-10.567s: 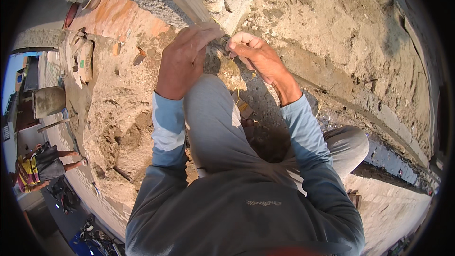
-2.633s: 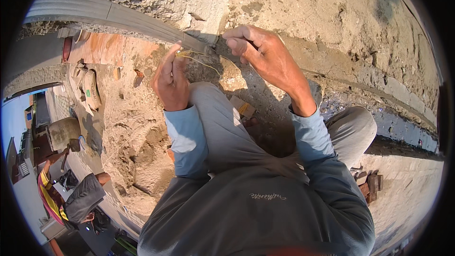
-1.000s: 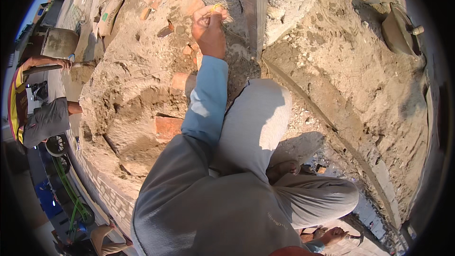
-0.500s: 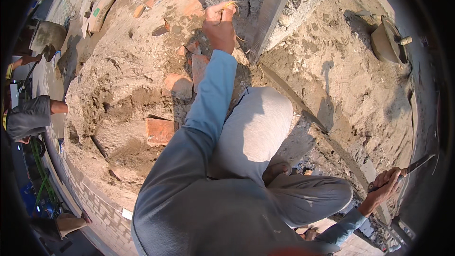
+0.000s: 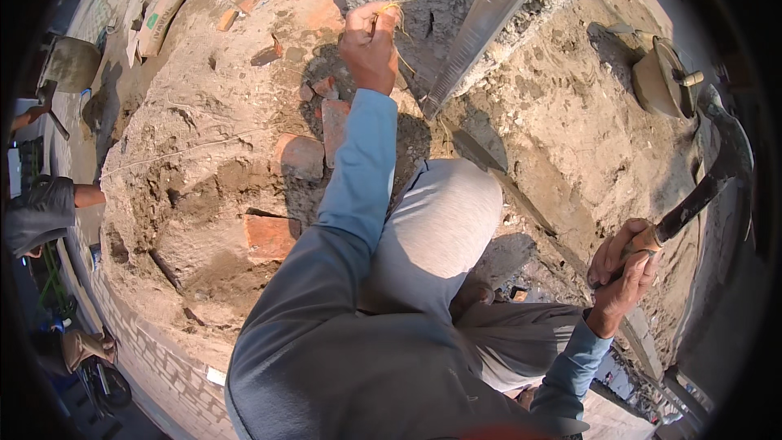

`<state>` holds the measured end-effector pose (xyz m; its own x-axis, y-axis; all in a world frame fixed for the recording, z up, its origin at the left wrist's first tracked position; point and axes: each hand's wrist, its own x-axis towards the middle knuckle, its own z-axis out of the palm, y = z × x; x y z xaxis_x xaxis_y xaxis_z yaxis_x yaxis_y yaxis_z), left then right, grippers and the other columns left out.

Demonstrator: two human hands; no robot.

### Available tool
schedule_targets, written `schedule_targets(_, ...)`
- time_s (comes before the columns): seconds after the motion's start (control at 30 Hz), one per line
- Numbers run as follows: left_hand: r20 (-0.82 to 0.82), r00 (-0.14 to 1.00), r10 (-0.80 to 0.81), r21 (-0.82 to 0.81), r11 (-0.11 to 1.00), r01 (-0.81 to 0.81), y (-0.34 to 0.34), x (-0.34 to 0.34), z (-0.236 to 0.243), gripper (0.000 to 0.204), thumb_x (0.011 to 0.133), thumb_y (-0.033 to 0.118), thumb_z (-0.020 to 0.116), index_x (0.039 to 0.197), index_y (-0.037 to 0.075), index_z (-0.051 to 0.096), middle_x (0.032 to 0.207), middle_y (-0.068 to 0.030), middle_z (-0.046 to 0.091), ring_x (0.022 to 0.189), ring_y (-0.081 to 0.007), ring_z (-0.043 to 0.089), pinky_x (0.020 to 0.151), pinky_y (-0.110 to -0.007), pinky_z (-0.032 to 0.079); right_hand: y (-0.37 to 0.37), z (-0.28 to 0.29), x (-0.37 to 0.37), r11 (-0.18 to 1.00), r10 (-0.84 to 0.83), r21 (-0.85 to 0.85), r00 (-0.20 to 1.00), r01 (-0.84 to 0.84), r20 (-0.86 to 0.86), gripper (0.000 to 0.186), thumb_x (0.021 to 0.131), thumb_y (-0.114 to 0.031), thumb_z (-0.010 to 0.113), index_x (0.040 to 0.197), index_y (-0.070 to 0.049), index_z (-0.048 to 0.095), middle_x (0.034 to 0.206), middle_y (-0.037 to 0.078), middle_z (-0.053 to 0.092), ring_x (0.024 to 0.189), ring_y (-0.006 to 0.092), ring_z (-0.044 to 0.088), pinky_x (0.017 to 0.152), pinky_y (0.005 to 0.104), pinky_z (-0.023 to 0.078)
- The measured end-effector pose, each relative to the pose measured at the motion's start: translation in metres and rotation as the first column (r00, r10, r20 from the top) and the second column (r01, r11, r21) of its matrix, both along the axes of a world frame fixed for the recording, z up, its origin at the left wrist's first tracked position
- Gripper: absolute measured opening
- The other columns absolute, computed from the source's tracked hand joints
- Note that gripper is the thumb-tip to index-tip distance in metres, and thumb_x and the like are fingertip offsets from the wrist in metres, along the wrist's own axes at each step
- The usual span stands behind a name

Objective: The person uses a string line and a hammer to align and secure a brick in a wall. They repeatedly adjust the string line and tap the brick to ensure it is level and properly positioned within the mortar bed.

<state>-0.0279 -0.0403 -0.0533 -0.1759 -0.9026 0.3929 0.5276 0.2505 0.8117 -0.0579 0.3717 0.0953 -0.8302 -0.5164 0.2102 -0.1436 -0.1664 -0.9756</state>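
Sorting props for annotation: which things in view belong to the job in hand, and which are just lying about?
Belongs to the job:
yellow string, pinched in the left hand
curved-blade tool, gripped in the right hand
metal bar, probably, as it stands beside the string

Lying about, apparently:
red brick pieces
round pan
pale sack

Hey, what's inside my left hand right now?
Thin yellow string is pinched at the top of your left hand, with loose strands sticking out. The palm is turned away, so anything tucked inside it can't be seen.
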Motion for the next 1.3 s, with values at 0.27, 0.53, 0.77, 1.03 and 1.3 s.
schedule_targets(0.27, -0.14, 0.984, -0.114, 0.073, 0.989, 0.125, -0.004, -0.009, -0.005, 0.02, 0.092, -0.002, 0.065, 0.111, -0.007, 0.059, 0.1, -0.0185, 0.069, 0.088, -0.0204, 0.068, 0.082, -0.031, 0.057, -0.025, 0.003, 0.002, 0.975, 0.103, 0.205, 0.993, -0.089, -0.061, 0.036, 0.093, -0.025, 0.068, 0.113, -0.001, 0.05, 0.075, 0.003, 0.053, 0.047, 0.005, 0.042, 0.039, 0.0214, 0.03)
schedule_targets(0.53, -0.199, 0.967, -0.158, 0.156, 0.969, 0.19, -0.004, -0.01, -0.005, 0.018, 0.089, 0.0, 0.069, 0.105, -0.009, 0.065, 0.097, -0.0165, 0.07, 0.086, -0.0202, 0.068, 0.081, -0.03, 0.057, -0.027, -0.001, 0.006, 0.943, 0.087, 0.323, 0.996, -0.075, -0.023, 0.034, 0.091, -0.023, 0.073, 0.109, -0.002, 0.054, 0.087, 0.002, 0.056, 0.061, 0.0045, 0.047, 0.051, 0.0214, 0.037)
schedule_targets(0.77, -0.174, 0.978, -0.118, 0.242, 0.957, 0.159, -0.004, -0.011, -0.005, 0.017, 0.09, 0.0, 0.068, 0.105, -0.007, 0.07, 0.094, -0.0144, 0.071, 0.08, -0.0192, 0.068, 0.079, -0.03, 0.057, -0.033, 0.001, 0.005, 0.931, 0.107, 0.345, 0.993, -0.118, 0.051, 0.031, 0.092, -0.021, 0.072, 0.108, -0.002, 0.054, 0.087, 0.001, 0.055, 0.063, 0.0049, 0.048, 0.053, 0.0205, 0.038)
schedule_targets(1.03, -0.197, 0.979, -0.044, 0.232, 0.969, 0.09, -0.006, -0.005, -0.022, 0.02, 0.093, -0.001, 0.064, 0.111, -0.01, 0.066, 0.098, -0.017, 0.069, 0.086, -0.0216, 0.068, 0.082, -0.035, 0.058, -0.033, -0.012, 0.002, 0.885, 0.211, 0.41, 0.975, -0.219, 0.066, 0.032, 0.094, -0.027, 0.07, 0.11, -0.003, 0.055, 0.088, 0.001, 0.055, 0.069, 0.0054, 0.049, 0.058, 0.0211, 0.04)
schedule_targets(1.3, -0.233, 0.972, 0.023, 0.264, 0.964, 0.04, 0.0, -0.02, -0.011, 0.016, 0.089, -0.002, 0.069, 0.104, -0.008, 0.07, 0.096, -0.0143, 0.071, 0.08, -0.0177, 0.067, 0.075, -0.032, 0.059, -0.062, -0.009, 0.01, 0.785, 0.363, 0.481, 0.919, -0.391, 0.154, 0.047, 0.099, -0.031, 0.063, 0.132, -0.001, 0.049, 0.117, 0.011, 0.058, 0.104, 0.0168, 0.057, 0.089, 0.0328, 0.047)
